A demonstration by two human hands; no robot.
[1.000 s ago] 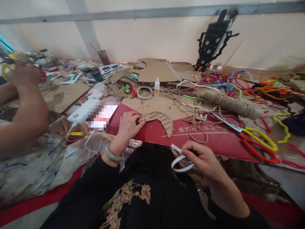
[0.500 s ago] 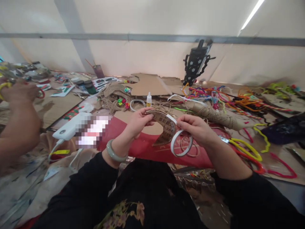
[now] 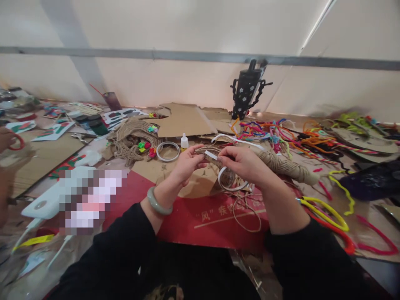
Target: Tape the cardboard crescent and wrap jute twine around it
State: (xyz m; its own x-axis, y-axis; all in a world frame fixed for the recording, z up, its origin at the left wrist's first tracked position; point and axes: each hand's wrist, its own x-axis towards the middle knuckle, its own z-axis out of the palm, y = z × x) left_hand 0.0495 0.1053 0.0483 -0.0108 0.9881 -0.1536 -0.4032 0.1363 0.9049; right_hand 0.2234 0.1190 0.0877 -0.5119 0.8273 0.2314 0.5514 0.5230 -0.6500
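**Tape strip laid against cardboard arc, both hands raised**

Hands together above the red sheet (image 3: pixel 200 216), fingertips almost meeting. Left hand (image 3: pixel 187 163) pinches the left end of the curved cardboard piece (image 3: pixel 208 153); right hand (image 3: pixel 242 163) grips its other end and presses the free white end of the tape (image 3: pixel 211 156) onto it. Tape roll (image 3: pixel 230 180) hangs below the right hand, ring open toward the camera.

Change from a second ago: the cardboard arc lay flat on the red sheet under the left hand, and the roll was held low near the lap, apart from it. Half a second ago both were lifted and brought together. Now the arc is seen nearly edge-on and the strip lies along it. Judgement: taping along the arc's edge has begun, only a short length applied.

Not resolved:
- Right half of the arc is covered by the right hand's fingers.
- Whether the strip is stuck down or only resting: cannot tell.
- Another person's hand (image 3: pixel 8 143) at the left margin is blurred and cut off.
- Scissors (image 3: pixel 325 212) with yellow and red handles lie right of the red sheet, blades hidden by the right forearm.
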